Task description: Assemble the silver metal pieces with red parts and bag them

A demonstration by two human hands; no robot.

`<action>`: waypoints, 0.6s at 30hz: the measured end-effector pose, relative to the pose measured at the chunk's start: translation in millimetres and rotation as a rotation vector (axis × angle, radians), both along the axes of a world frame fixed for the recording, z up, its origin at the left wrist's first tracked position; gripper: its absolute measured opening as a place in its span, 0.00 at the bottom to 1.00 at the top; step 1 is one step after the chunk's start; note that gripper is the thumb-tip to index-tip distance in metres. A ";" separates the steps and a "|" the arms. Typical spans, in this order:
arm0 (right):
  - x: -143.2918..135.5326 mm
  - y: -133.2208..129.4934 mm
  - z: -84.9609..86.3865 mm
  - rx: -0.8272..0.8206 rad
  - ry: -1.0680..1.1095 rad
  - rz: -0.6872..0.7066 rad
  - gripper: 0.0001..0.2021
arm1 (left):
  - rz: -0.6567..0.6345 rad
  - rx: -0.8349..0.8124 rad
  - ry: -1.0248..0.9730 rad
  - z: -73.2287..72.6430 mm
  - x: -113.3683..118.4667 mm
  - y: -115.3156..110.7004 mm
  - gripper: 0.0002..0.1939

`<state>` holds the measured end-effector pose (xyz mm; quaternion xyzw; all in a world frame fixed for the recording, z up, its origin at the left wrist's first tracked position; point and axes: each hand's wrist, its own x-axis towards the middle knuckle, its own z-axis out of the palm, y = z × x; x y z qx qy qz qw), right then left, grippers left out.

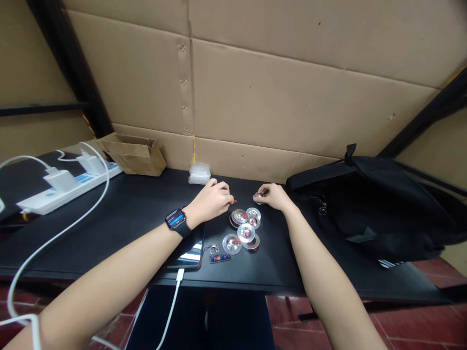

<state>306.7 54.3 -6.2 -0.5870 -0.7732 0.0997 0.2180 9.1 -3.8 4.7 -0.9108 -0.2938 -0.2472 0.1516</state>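
My left hand, a watch on its wrist, is closed in a pinch with a small red strip sticking out at the fingertips. To its right, my right hand grips a small silver cymbal-like disc at the table surface. Between and below my hands lies a loose cluster of similar domed metal discs, some overlapping. Several have red loops or strips at their centres. One disc lies at the cluster's lower left. Fingers partly hide the held disc and most of the red strip.
A phone with a white cable lies under my left forearm, beside a keyring with a dark tag. A white power strip and cardboard box stand left. Clear plastic bags lie behind. A black backpack occupies the right.
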 end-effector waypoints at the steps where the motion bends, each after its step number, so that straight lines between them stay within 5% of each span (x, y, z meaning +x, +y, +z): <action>1: 0.8 1.5 -1.9 -0.014 0.009 0.019 0.15 | 0.001 0.001 0.002 -0.1 -0.1 0.1 0.07; 18: -5.1 -4.4 3.8 -0.041 -0.056 0.083 0.12 | -0.013 -0.004 -0.007 -0.6 -0.9 -0.3 0.07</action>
